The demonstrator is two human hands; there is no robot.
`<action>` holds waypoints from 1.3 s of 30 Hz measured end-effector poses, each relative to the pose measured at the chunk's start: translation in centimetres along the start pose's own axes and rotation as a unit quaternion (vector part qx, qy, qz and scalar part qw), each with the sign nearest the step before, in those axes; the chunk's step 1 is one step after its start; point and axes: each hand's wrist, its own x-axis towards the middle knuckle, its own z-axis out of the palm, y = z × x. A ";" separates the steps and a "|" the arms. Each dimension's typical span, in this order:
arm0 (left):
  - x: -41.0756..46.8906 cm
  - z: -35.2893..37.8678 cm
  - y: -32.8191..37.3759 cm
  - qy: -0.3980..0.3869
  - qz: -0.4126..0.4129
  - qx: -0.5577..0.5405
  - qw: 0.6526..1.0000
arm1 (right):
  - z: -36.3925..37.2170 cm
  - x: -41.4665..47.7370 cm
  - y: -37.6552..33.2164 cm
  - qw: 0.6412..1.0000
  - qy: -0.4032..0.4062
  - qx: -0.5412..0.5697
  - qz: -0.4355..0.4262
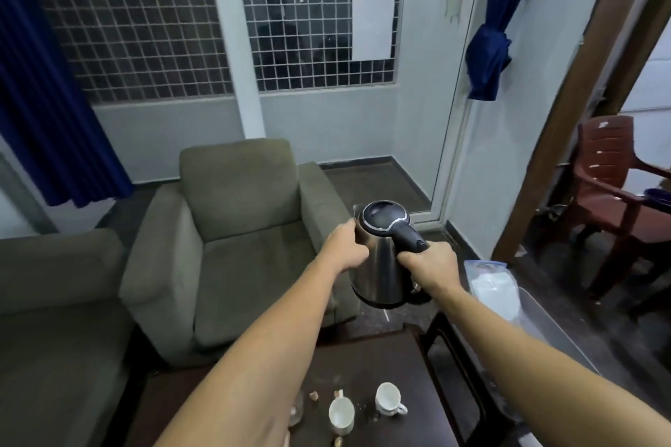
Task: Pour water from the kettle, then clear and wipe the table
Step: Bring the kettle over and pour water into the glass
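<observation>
Head camera shows the steel kettle (381,265) held up in the air with both arms stretched out, past the far edge of the dark coffee table (392,374) and roughly in front of the grey-green armchair (232,247). Its black lid is shut and it sits pretty much upright, maybe tipped a touch. The right hand (432,265) is wrapped tight around the black handle, and the left hand (345,247) is curled against the kettle's side near the top, steadying the body.

Down on the table, near the bottom edge of the view, there are two white teacups: one (341,414) lying on its side, the other (388,399) with its handle pointing right, also tilted over. Little crumbs and scraps (314,396) are scattered around them, and a clear glass thing (296,410) peeks out beside the left forearm, too hidden to say what exactly.

Off to the right, a plastic bag (490,283) sits just beyond a grey tray-like surface (552,327), and a maroon plastic chair (610,192) stands past the doorway. Blue curtains (488,58) hang by the grilled windows.
</observation>
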 end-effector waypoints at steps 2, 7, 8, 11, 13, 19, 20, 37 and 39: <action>-1.3 -1.8 -1.7 0.005 -0.008 -0.001 1.000 | 1.6 -1.6 -1.4 1.000 -0.009 -0.002 -0.004; -4.7 -4.8 -6.1 0.009 -0.028 -0.001 1.000 | 5.6 -5.5 -3.2 1.000 -0.024 -0.003 -0.001; -5.3 -5.3 -6.9 0.011 -0.031 -0.002 0.999 | 6.3 -6.2 -3.4 1.000 -0.027 -0.004 0.001; -7.2 -6.3 -9.4 0.008 -0.044 -0.013 0.999 | 8.4 -8.4 -3.8 0.999 -0.046 -0.005 0.014; -8.3 -6.8 -10.9 0.003 -0.053 -0.017 0.998 | 9.6 -9.7 -3.9 0.998 -0.052 -0.009 0.018; -11.1 -6.7 -14.6 -0.002 -0.074 -0.045 0.996 | 12.1 -12.8 -3.1 0.996 -0.077 -0.021 0.029; -11.5 -6.4 -15.0 -0.003 -0.075 -0.049 0.996 | 12.4 -13.1 -2.8 0.996 -0.078 -0.024 0.032; -16.1 4.6 -20.9 0.041 -0.205 -0.196 0.958 | 14.8 -15.2 6.5 0.984 -0.139 -0.083 0.073; -16.5 6.3 -21.5 0.033 -0.224 -0.206 0.952 | 14.9 -15.1 7.9 0.980 -0.156 -0.095 0.079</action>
